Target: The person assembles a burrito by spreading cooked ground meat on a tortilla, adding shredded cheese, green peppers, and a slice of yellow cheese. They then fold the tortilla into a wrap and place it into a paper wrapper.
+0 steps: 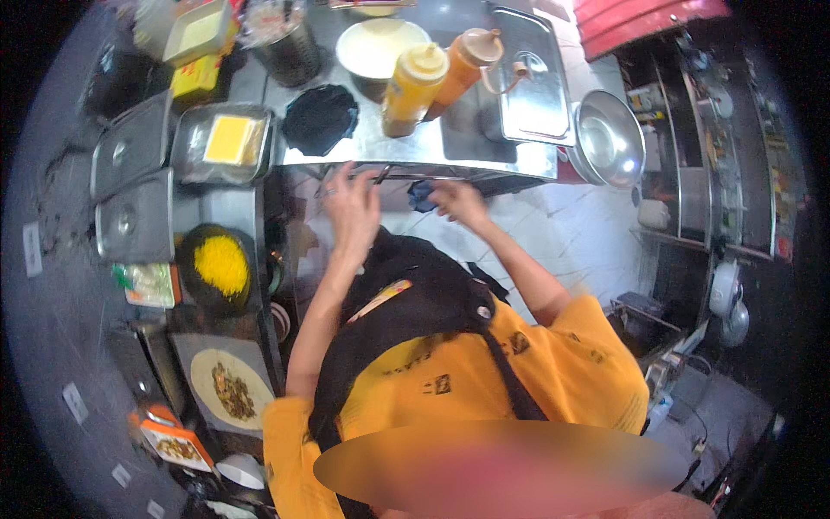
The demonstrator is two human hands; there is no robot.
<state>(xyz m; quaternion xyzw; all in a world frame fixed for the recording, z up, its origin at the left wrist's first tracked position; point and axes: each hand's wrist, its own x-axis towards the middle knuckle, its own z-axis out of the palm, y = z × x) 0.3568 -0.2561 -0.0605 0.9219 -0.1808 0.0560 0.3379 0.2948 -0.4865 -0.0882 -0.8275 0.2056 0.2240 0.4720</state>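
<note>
Orange T-shirt point(450, 402) nearest; we spread left hand point(350, 208), released, near steel counter point(367, 149); right hand point(462, 204) pinches dark-blue item point(421, 196).

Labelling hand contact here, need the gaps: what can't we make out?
All in the head view:
Left hand: motion blur; can't tell if it holds anything.
Dark blue bundle by the right hand: too small and blurred to identify or confirm a grip.
Space under the grey lids: hidden by them.
</note>
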